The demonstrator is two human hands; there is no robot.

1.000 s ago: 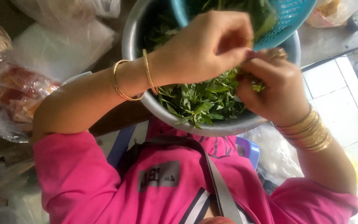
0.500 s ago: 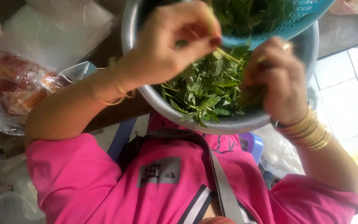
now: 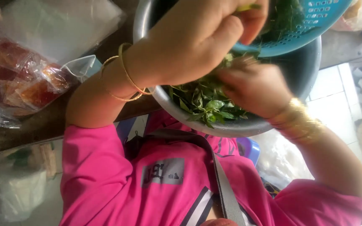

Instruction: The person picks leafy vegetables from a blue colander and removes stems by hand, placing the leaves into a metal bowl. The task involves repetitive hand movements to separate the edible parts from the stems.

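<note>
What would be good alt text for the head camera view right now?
Seen from above, a person in a pink shirt works both hands over a metal bowl of green leaves: the left hand pinches a leafy stem, the right hand, blurred, rests on the leaves. A blue colander sits in the bowl; plastic-wrapped packets lie on the left of the picture.

Crowded metal bowl (image 3: 273, 125)
Blocked above by blue colander (image 3: 298, 29); hemmed left by plastic bags (image 3: 26, 83); open at right.

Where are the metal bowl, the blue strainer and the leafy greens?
metal bowl (image 3: 248, 127): head view, outer wall near the rim.
blue strainer (image 3: 306, 29): head view, perforated side.
leafy greens (image 3: 206, 102): head view, middle of the pile.
</note>
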